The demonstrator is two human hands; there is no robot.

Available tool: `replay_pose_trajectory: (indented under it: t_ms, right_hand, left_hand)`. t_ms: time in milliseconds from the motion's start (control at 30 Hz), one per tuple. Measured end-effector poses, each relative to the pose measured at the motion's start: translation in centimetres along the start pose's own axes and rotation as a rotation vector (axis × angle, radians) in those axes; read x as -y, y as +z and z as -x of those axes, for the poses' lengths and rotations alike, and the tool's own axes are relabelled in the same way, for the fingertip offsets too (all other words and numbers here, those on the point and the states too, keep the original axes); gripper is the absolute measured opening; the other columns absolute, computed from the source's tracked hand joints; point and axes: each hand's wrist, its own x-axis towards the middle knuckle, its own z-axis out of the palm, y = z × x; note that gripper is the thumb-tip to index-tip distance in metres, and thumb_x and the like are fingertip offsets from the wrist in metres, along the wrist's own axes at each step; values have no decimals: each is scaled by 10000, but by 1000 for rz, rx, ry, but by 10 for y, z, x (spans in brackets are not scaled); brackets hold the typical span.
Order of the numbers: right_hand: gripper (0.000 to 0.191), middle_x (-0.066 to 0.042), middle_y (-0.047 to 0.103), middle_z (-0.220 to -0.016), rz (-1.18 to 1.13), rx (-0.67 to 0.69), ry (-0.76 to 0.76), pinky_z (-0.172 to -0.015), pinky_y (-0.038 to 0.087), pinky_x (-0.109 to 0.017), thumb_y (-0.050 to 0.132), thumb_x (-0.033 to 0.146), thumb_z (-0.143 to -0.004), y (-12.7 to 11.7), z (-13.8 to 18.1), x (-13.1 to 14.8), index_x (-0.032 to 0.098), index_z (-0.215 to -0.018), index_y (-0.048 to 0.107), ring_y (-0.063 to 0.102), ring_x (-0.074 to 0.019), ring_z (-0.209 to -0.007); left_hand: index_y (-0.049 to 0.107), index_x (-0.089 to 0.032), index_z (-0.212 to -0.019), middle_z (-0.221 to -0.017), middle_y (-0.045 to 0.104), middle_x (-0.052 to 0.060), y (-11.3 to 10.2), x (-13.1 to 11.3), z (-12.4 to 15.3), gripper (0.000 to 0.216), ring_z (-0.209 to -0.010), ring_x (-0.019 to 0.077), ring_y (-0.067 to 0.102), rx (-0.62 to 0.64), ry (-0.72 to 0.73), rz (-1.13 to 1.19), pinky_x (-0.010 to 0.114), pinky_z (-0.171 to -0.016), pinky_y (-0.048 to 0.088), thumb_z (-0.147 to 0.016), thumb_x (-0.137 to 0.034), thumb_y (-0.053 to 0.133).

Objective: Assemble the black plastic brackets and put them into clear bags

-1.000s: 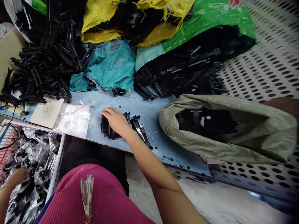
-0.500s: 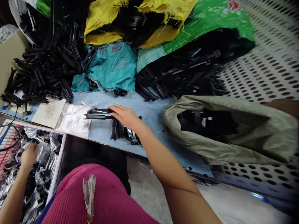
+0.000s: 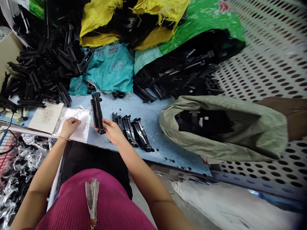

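My right hand (image 3: 113, 131) grips a long black plastic part (image 3: 97, 111), held nearly upright above the blue tabletop. Under my left hand (image 3: 69, 127) lies a stack of clear plastic bags (image 3: 82, 129); its fingers are pinched together at the top bag, though how much they grasp is hard to see. Just right of my right hand, several similar black parts (image 3: 141, 134) rest in a row on the table, partly hidden by the hand.
A big heap of black parts (image 3: 35, 73) fills the back left. Behind the table stand a teal sack (image 3: 110, 67), yellow sack (image 3: 100, 19) and green sack (image 3: 201, 19). An olive sack (image 3: 223, 151) lies right. A bin of bagged parts (image 3: 24, 179) sits lower left.
My left hand has moved from the bin up to the bag stack. My right hand has lifted the black part from the table and turned it from lying sideways to nearly upright.
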Motion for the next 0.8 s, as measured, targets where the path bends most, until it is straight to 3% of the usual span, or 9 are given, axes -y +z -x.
replay_pose_trajectory:
  t_ms: [100, 233, 300, 433, 500, 600, 667, 733, 800]
  right_hand:
    - [306, -69, 758, -875, -170, 69, 6, -842, 579, -371, 809, 427, -774, 18, -13, -4, 174, -929, 736, 729, -234, -926]
    - [241, -65, 757, -871, -286, 158, 19, -850, 594, -375, 816, 376, -759, 38, -34, -16, 178, -866, 728, 732, -252, -968]
    - [234, -60, 753, -836, -296, 140, 37, -846, 597, -374, 831, 347, -730, 40, -40, -21, 172, -839, 720, 733, -247, -942]
    - [219, -39, 740, -772, -264, 21, 35, -840, 596, -346, 833, 320, -724, 36, -40, -25, 164, -824, 715, 731, -219, -905]
    - [214, -47, 751, -824, -285, 51, 16, -861, 591, -350, 809, 335, -762, 36, -38, -24, 167, -864, 723, 727, -218, -937]
    - [203, -56, 758, -868, -330, 125, 34, -866, 590, -358, 818, 314, -749, 40, -39, -27, 173, -862, 726, 727, -222, -935]
    - [189, -45, 750, -821, -318, 79, 64, -827, 596, -331, 837, 284, -714, 41, -40, -32, 175, -816, 722, 727, -207, -873]
    - [173, -34, 739, -792, -296, -2, 59, -793, 595, -294, 830, 280, -726, 38, -37, -35, 175, -807, 718, 719, -180, -827]
    - [165, -39, 736, -816, -305, -28, 35, -771, 592, -270, 796, 293, -779, 30, -25, -37, 169, -850, 713, 716, -167, -822]
  left_hand:
    - [722, -150, -734, -555, 546, -34, -4, 1, 0, 237, -505, 106, 451, 32, -94, 192, 247, -500, 345, -678, -381, 709]
    - [733, -150, -696, -677, 650, 10, -1, 2, 3, 198, -557, 109, 507, 8, -46, 211, 246, -521, 389, -638, -339, 722]
    - [724, -155, -660, -734, 674, 25, -2, 3, 4, 173, -609, 117, 543, -15, -1, 201, 247, -561, 419, -625, -324, 740]
    - [669, -164, -594, -644, 607, -5, -3, 5, 5, 201, -565, 109, 517, -39, -28, 253, 247, -542, 404, -609, -335, 773]
    - [651, -168, -589, -627, 586, -16, -2, 5, 5, 197, -536, 102, 499, -43, -31, 260, 250, -533, 402, -632, -325, 762]
    - [669, -169, -658, -719, 635, 7, -2, 2, 9, 149, -612, 124, 568, -75, 70, 203, 262, -603, 465, -697, -300, 729]
    - [684, -168, -743, -855, 680, 45, -6, 0, 14, 97, -722, 157, 630, -124, 190, 115, 286, -675, 513, -748, -265, 688]
    - [698, -168, -810, -1039, 690, 96, -13, -1, 19, 82, -861, 201, 664, -151, 337, -80, 336, -774, 546, -788, -191, 623]
    - [726, -169, -860, -1145, 676, 126, -20, 0, 20, 206, -991, 247, 658, -127, 455, -344, 404, -895, 540, -801, -99, 541]
